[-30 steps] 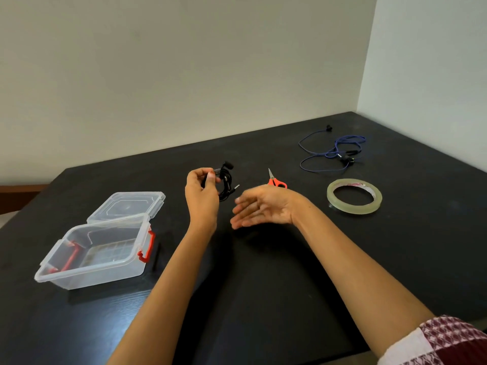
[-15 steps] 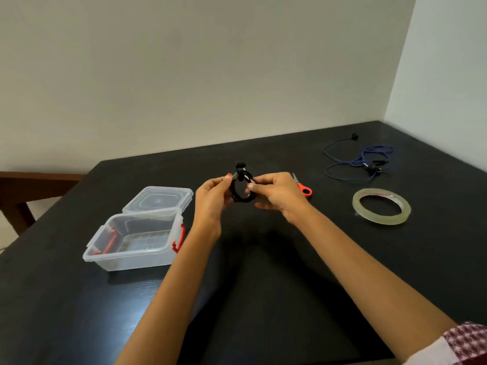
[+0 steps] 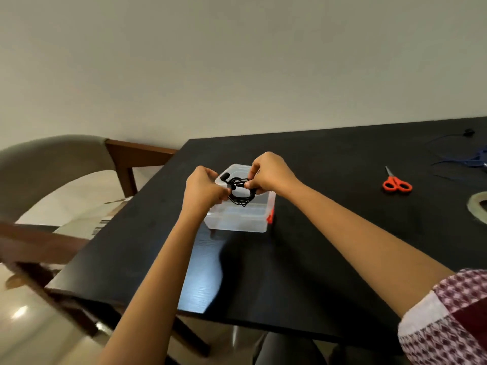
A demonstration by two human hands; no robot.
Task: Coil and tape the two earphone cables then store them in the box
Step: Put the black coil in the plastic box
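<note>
Fingers of left hand, right hand pinch one cable over one box.

box left, scissors right, on table

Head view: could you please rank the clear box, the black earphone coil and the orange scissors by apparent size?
1. clear box
2. black earphone coil and orange scissors: these look alike, and the coil is held nearer the camera, so I leave them unranked.
</note>
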